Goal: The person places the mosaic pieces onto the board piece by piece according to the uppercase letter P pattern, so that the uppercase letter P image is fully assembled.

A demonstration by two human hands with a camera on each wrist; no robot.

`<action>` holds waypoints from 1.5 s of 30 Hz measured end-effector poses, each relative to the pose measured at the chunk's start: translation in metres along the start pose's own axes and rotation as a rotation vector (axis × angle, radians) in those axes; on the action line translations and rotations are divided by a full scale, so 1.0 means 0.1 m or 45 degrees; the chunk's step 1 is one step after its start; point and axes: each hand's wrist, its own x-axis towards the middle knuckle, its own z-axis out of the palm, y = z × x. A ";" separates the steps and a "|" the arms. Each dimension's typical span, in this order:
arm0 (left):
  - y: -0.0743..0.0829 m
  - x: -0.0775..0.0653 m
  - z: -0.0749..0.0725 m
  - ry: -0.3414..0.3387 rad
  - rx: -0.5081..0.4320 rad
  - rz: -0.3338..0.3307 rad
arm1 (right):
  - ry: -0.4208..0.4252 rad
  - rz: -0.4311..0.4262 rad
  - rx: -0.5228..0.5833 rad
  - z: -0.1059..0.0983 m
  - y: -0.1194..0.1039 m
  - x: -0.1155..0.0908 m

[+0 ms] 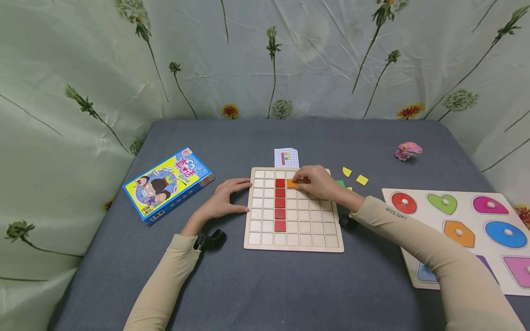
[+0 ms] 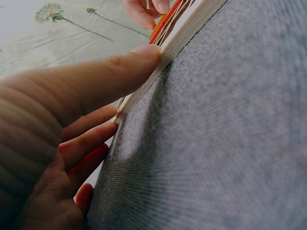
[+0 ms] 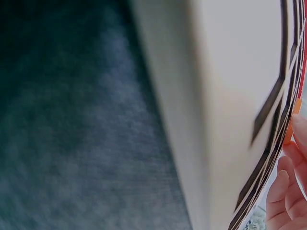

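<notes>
A wooden grid board (image 1: 308,240) lies on the table with a column of several red square tiles (image 1: 280,202) in its cells. My right hand (image 1: 318,182) pinches an orange square tile (image 1: 291,184) between thumb and fingers, at a cell just right of the top of the red column. The right wrist view shows the orange tile (image 3: 289,132) at the fingertips, on the board's surface. My left hand (image 1: 222,199) rests against the board's left edge, thumb and fingers extended. In the left wrist view, the thumb of the left hand (image 2: 96,86) touches the board's side.
Beyond the board lies a pattern card (image 1: 286,157). Yellow pieces (image 1: 362,179) and a partly hidden green piece (image 1: 341,183) lie to its right. A shape puzzle board (image 1: 426,220) is under the right forearm, a pink figurine (image 1: 407,151) behind it. A blue-yellow box (image 1: 169,185) lies left.
</notes>
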 end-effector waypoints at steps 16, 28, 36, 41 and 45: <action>-0.01 -0.01 0.01 0.004 0.005 0.000 | 0.022 0.016 -0.020 0.01 0.01 -0.01; 0.00 -0.01 0.02 0.006 -0.009 -0.007 | 0.069 0.003 -0.007 -0.12 0.08 -0.10; 0.00 -0.02 0.02 -0.001 0.004 -0.016 | 0.123 0.027 -0.031 -0.25 0.16 -0.22; 0.01 -0.02 0.02 -0.003 -0.007 -0.030 | 0.127 0.037 -0.037 -0.29 0.22 -0.29; 0.02 -0.01 0.01 0.003 -0.012 -0.024 | 0.163 0.046 -0.060 -0.32 0.27 -0.34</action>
